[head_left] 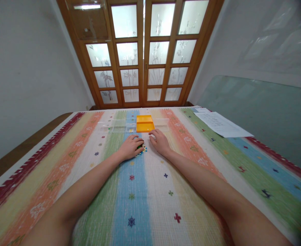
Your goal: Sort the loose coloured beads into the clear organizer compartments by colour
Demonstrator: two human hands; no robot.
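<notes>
A small pile of tiny multicoloured pieces (144,149) lies on the striped cloth, too small for me to tell their kind. My left hand (132,148) rests palm down over the pile's left side, fingers stretched and slightly apart, hiding part of it. To the right, my right hand (160,141) sits low on the cloth with its fingers loosely curved and apart; nothing shows in it. Its fingertips are close to the front right corner of a yellow tray (145,122) with two compartments.
Clear plastic compartment trays (118,128) flank the yellow one; the left holds a few small bits. Printed paper sheets (222,124) lie at the right edge of the table. Behind the table are wooden doors (144,68) with frosted panes.
</notes>
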